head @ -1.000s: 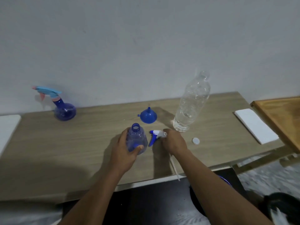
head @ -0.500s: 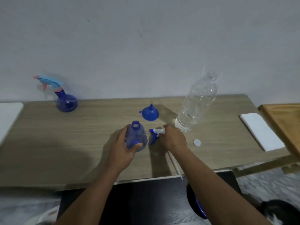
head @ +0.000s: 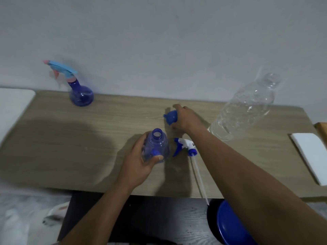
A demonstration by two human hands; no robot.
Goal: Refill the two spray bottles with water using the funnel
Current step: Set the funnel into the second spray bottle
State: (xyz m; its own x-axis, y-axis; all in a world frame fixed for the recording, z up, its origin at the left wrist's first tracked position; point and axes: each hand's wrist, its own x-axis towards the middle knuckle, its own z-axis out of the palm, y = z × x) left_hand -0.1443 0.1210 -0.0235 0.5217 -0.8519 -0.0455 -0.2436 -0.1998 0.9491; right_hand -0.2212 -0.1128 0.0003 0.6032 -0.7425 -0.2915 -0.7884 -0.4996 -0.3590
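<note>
A: At the desk (head: 74, 152), our left hand (head: 139, 163) wraps the open bottle (head: 156, 147) near the front edge; our right hand (head: 185, 117) closes on the funnel (head: 170, 117) mid-desk; we judge nothing poured yet.

B: Agreed; its sprayer (head: 185, 147) lies just beside, tube past the front edge; the second bottle (head: 80, 95), capped, waits at the back edge, left; the water bottle (head: 246, 108) stands open toward the right.

A: Our count: two spray bottles, one funnel, one water bottle; both fills remain.
</note>
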